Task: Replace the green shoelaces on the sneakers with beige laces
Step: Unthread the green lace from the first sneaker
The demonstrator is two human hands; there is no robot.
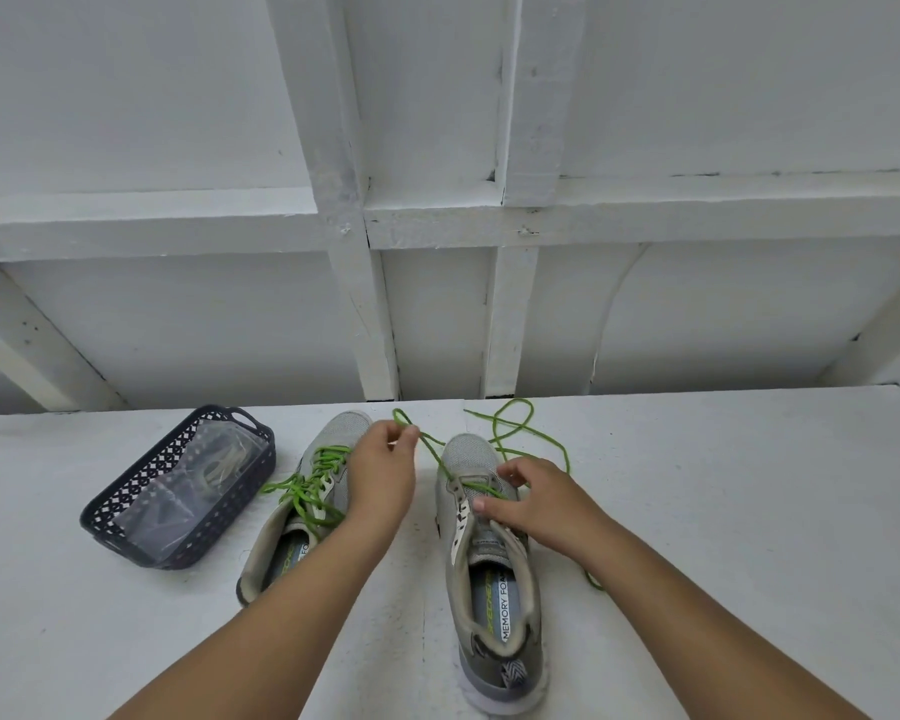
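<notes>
Sneakers (489,553): grey mesh uppers, beige lining, white soles. Shoelaces (520,433): bright green. Heel tab (514,674): black-and-white zigzag. Basket (178,485): dark navy lattice pattern, holding beige laces (224,467) in clear wrapping. Tabletop (723,511) and wall (178,122): white.

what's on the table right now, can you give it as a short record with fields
left hand: pinches the green lace pulled from the right sneaker
right hand: rests on the right sneaker, fingers at its eyelets
left sneaker: fully laced in green
basket: left of the sneakers, holds a clear bag with beige laces
</notes>
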